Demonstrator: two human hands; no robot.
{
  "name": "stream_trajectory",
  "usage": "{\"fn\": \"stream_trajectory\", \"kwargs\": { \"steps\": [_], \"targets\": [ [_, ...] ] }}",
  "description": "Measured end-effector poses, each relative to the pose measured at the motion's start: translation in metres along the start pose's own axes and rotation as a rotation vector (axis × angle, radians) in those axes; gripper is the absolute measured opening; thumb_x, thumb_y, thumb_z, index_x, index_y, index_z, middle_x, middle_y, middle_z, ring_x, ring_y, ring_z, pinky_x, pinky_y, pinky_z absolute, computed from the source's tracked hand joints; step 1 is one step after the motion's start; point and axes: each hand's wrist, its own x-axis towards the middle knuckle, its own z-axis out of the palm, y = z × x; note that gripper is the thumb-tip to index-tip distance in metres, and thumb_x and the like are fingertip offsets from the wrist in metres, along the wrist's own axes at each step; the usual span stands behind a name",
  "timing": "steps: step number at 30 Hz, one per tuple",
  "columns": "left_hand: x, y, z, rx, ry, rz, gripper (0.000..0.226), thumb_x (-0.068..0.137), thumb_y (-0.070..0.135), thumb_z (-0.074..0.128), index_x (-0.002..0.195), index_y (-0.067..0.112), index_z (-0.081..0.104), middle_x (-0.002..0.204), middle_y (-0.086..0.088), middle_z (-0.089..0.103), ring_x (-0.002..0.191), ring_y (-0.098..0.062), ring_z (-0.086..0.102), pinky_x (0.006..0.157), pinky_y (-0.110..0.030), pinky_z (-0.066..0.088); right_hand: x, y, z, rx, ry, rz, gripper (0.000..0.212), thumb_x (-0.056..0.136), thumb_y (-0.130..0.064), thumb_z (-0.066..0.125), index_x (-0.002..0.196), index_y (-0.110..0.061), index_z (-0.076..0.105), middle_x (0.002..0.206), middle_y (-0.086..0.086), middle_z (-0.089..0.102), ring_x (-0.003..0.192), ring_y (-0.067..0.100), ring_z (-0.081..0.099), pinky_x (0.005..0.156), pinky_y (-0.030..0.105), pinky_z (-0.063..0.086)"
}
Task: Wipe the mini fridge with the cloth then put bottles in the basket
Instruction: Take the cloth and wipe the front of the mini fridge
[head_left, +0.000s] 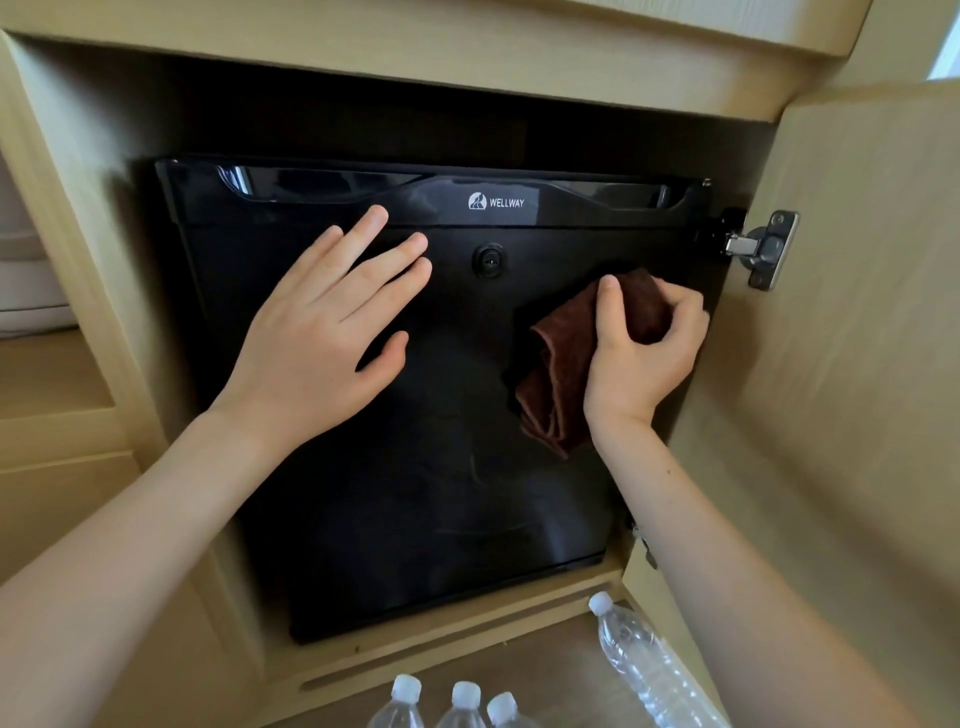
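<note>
Right hand (644, 353) grips a brown cloth (556, 374) against the mini fridge (441, 467). Left hand (322, 332) rests flat, fingers spread. Wiping lower could topple the bottles (462, 701) at the bottom of the frame.

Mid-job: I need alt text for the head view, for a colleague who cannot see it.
The right hand grips a brown cloth against the closed door of a black mini fridge, while the left hand lies flat on that door. The fridge sits in a wooden cabinet whose door stands open at right; four clear capped bottles show below.
</note>
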Motion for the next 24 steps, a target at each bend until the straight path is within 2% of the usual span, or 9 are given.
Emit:
{"fn": "stream_trajectory", "kwargs": {
  "steps": [5,12,19,24],
  "targets": [
    [-0.001,0.001,0.004,0.006,0.022,0.003,0.044,0.096,0.017,0.055,0.138,0.005,0.056,0.15,-0.007,0.048,0.149,-0.032,0.03,0.123,-0.045,0.021,-0.012,0.019,-0.015,-0.024,-0.029,-0.002,0.024,0.087,-0.028,0.076,0.101,-0.017,0.059,0.098,-0.013,0.05,0.096,0.017,0.056,0.081,0.008,0.043],
    [-0.002,0.001,0.008,0.023,0.053,0.009,0.044,0.097,0.017,0.054,0.139,0.005,0.055,0.15,-0.008,0.048,0.149,-0.031,0.03,0.123,-0.046,0.021,-0.028,0.046,-0.032,-0.074,-0.013,0.028,0.023,0.087,-0.032,0.075,0.099,-0.024,0.056,0.096,-0.018,0.049,0.091,0.003,0.054,0.079,0.005,0.042],
    [-0.002,0.002,0.008,0.02,0.062,0.006,0.044,0.096,0.017,0.054,0.139,0.005,0.056,0.15,-0.009,0.049,0.148,-0.032,0.031,0.122,-0.046,0.022,-0.044,0.059,-0.047,-0.129,-0.028,0.142,0.024,0.087,-0.026,0.077,0.098,-0.016,0.058,0.096,-0.011,0.05,0.085,-0.008,0.052,0.075,0.001,0.04],
    [-0.004,0.005,0.009,0.043,0.055,0.01,0.044,0.096,0.016,0.054,0.138,0.005,0.057,0.149,-0.008,0.049,0.147,-0.032,0.033,0.123,-0.046,0.019,0.0,0.009,-0.014,-0.081,0.035,-0.073,0.022,0.082,-0.023,0.08,0.094,-0.011,0.065,0.093,-0.005,0.055,0.085,-0.014,0.052,0.079,0.0,0.036]
  ]
}}
